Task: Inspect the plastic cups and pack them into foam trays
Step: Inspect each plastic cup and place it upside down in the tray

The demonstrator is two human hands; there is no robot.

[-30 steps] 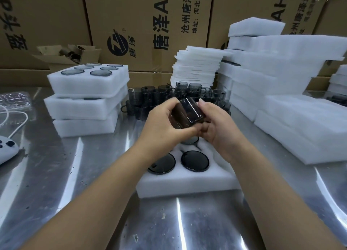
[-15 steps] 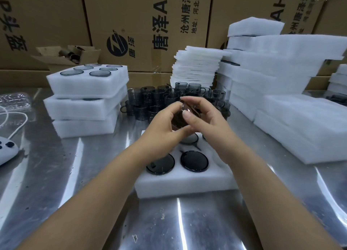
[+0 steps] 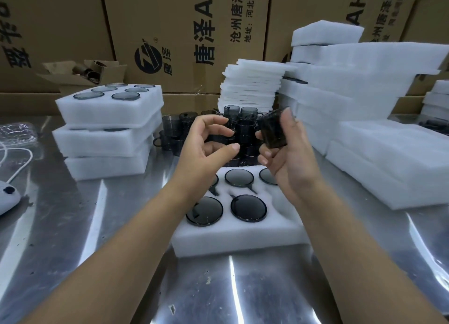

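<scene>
While hovering above foam tray (image 3: 233,241) on tabletop (image 3: 60,214): gripping one dark cup (image 3: 273,129) in right hand (image 3: 289,163); holding left hand (image 3: 204,151) beside it, fingers loosely curled, empty.

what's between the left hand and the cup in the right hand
Nothing held: in the head view the gap from left hand to cup is open air, with the loose cups showing behind it.

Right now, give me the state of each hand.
Left hand: open, holding nothing.
Right hand: gripping a dark plastic cup.
</scene>
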